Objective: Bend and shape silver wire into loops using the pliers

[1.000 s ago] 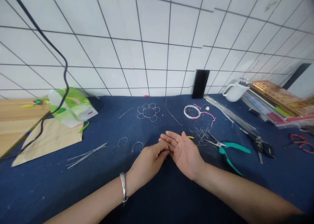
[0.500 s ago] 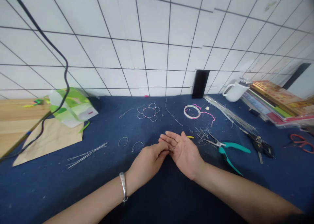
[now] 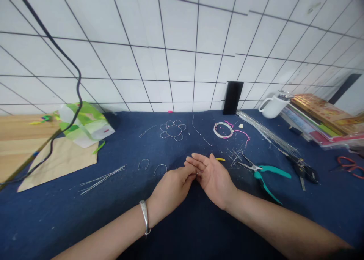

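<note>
My left hand [image 3: 173, 184], with a silver bangle at its wrist, pinches a short thin wire [image 3: 199, 172], most of it hidden by the fingers. Palm up, my right hand [image 3: 216, 180] lies open against the left fingertips, its fingers stretched out under the wire's end. Two bent wire loops [image 3: 143, 164] rest left of the hands. Beyond them is a flower-shaped wire frame [image 3: 173, 130] with several rounded petals round a ring. Long-nose pliers [image 3: 260, 170] with teal handles lie open to the right, beside a heap of wire offcuts [image 3: 235, 154].
Straight wires [image 3: 102, 179] lie at left near a brown paper sheet [image 3: 65, 161] and a green-white bag [image 3: 85, 123]. At right are a white ring dish [image 3: 223, 130] with pink beads, a wire bundle [image 3: 267, 131], a mug [image 3: 273, 105], books [image 3: 321, 119] and red-handled scissors [image 3: 351, 166].
Both hands keep nearly the same pose, with the wire still between the left fingertips. The whole view has shifted very slightly.
</note>
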The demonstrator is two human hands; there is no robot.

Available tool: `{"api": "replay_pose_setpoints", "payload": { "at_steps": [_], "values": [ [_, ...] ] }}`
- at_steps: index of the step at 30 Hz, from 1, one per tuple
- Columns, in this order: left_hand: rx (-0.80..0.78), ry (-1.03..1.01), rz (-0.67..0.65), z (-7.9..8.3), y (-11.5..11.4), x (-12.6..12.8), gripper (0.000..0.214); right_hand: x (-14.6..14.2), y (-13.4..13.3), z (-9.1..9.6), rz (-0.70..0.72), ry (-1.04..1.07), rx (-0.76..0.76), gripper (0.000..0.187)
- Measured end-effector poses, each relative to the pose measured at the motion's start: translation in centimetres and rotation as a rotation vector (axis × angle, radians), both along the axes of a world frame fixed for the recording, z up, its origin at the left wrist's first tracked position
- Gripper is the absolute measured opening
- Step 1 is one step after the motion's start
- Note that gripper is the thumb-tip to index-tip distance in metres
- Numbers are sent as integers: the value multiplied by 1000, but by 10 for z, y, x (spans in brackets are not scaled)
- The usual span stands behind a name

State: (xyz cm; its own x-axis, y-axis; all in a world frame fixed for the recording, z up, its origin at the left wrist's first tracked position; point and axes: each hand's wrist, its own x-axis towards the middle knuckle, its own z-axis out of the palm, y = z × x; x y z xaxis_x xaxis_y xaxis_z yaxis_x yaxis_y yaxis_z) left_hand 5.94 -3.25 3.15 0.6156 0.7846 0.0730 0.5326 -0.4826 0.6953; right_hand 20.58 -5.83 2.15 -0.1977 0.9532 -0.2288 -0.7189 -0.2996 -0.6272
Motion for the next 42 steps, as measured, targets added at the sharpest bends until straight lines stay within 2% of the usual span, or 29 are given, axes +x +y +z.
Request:
{"api": "replay_pose_setpoints", "payload": {
  "at_steps": [11,25,35,42],
  "values": [
    [107,138,-28,2,0,0,21,0,0,1,20,3,11,47],
    [345,442,-46,12,-3,0,22,-2,-2,2,32,-45,13,48],
    [364,410,-102,9,0,0,22,-1,-2,0,39,-49,14,48],
    [320,321,-149,5,5,-2,23,2,2,0,50,42,-15,50]
  ]
}}
